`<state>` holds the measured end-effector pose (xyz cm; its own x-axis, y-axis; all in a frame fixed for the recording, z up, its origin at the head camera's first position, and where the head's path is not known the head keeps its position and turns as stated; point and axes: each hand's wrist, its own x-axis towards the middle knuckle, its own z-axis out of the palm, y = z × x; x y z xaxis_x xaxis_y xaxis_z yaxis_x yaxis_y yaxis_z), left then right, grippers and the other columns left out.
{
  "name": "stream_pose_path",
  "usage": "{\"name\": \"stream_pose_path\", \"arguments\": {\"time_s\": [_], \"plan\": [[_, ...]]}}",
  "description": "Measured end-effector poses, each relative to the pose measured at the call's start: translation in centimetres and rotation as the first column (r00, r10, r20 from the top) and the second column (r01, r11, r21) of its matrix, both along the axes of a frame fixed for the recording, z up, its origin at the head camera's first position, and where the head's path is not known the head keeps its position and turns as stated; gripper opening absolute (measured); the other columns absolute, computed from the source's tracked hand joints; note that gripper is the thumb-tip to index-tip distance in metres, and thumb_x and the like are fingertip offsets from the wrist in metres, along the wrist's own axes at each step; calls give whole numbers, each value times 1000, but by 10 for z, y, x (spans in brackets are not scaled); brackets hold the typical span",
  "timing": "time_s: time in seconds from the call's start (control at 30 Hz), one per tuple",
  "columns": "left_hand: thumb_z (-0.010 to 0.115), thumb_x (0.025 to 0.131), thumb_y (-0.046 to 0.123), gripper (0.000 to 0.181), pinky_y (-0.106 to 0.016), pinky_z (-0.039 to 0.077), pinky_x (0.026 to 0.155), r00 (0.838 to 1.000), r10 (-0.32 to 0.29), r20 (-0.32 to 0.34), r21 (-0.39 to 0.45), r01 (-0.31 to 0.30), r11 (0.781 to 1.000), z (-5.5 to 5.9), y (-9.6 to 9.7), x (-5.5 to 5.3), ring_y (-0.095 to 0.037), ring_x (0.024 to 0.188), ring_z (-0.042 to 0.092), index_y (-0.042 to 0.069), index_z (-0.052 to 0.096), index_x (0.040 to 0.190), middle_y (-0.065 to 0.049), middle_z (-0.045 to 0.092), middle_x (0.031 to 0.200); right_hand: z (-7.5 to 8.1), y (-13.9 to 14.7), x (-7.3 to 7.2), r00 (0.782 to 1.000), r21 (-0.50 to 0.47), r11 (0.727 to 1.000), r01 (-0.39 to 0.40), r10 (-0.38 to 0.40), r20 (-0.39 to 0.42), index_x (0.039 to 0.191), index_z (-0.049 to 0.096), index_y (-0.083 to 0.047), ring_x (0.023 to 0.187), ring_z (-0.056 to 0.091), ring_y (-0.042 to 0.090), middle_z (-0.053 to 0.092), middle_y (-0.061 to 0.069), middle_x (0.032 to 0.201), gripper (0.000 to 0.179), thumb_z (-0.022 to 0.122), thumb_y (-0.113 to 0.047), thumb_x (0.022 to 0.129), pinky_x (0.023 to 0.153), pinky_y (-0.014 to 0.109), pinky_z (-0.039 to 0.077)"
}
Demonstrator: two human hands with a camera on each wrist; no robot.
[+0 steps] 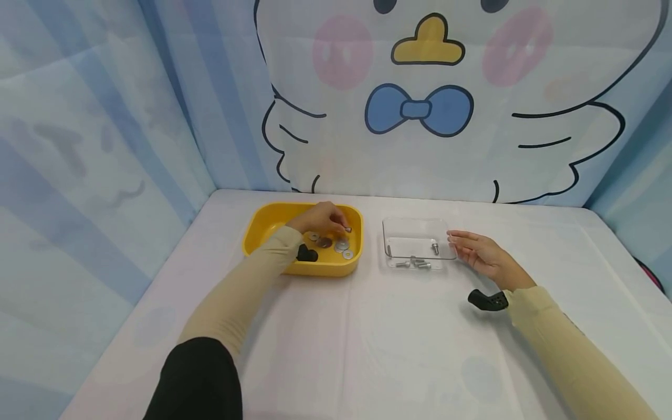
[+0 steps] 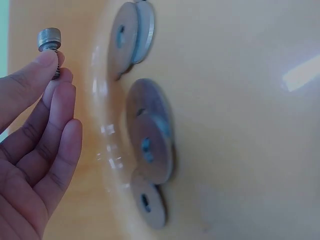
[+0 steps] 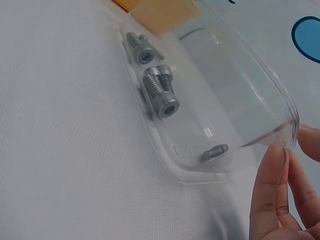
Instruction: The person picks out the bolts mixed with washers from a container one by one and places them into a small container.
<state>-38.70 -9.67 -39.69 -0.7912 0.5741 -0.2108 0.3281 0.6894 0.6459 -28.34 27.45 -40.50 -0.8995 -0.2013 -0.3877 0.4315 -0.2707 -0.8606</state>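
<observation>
My left hand (image 1: 320,218) is over the yellow tray (image 1: 320,269), pinching a socket-head screw (image 2: 49,39) between thumb and fingers, its knurled head upward in the left wrist view. Several flat washers (image 1: 341,246) lie on the tray's floor below, some overlapping. To the right stands a clear plastic box (image 1: 389,224). My right hand (image 1: 485,256) holds that box at its right rim, thumb on one side of the wall and fingers on the other. Inside lie several metal socket-head screws (image 3: 168,104), most along the near side, with a small metal piece (image 3: 215,152) near the held end.
A white cloth (image 1: 409,350) covers the table. Behind it hangs a printed curtain (image 1: 415,163), with another curtain (image 1: 94,175) along the left. Black wrist devices (image 1: 488,300) sit at both cuffs. A narrow strip of table separates tray and box.
</observation>
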Motion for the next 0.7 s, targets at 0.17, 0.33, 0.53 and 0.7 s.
{"name": "stream_pose_path", "arguments": {"time_s": [0.17,0.33,0.53,0.7], "plan": [[61,91,13,13,-29,50,93,998,-28,-53,-6,28,1000,10,-2,0,-18,93,60,6,69,98,-7,70,105,0,1,1,1000,-14,1000,-4,4,5,91,69,-18,82,60,3,68,-8,93,17,59,-5,91,73,15,51],[58,93,15,15,-27,51,88,998,-10,-65,-33,8,999,19,-5,1,-21,92,60,6,68,102,-8,68,105,1,1,1,1000,-46,999,-2,3,15,90,70,-16,81,61,4,68,-6,93,20,56,-3,92,72,15,51],[58,94,17,20,-28,50,85,995,-18,-95,-4,18,1000,30,-8,4,-30,96,59,3,66,106,-15,68,105,1,0,1,1000,-6,1000,6,-6,13,90,69,-18,82,61,3,68,-8,92,16,60,-5,90,73,15,51],[58,94,17,24,-29,50,85,994,-20,-107,27,23,999,38,-8,12,-35,100,58,-1,64,108,-19,66,108,0,0,1,1000,6,1000,5,-5,3,90,69,-19,82,61,3,69,-9,92,15,61,-6,90,74,15,52]]}}
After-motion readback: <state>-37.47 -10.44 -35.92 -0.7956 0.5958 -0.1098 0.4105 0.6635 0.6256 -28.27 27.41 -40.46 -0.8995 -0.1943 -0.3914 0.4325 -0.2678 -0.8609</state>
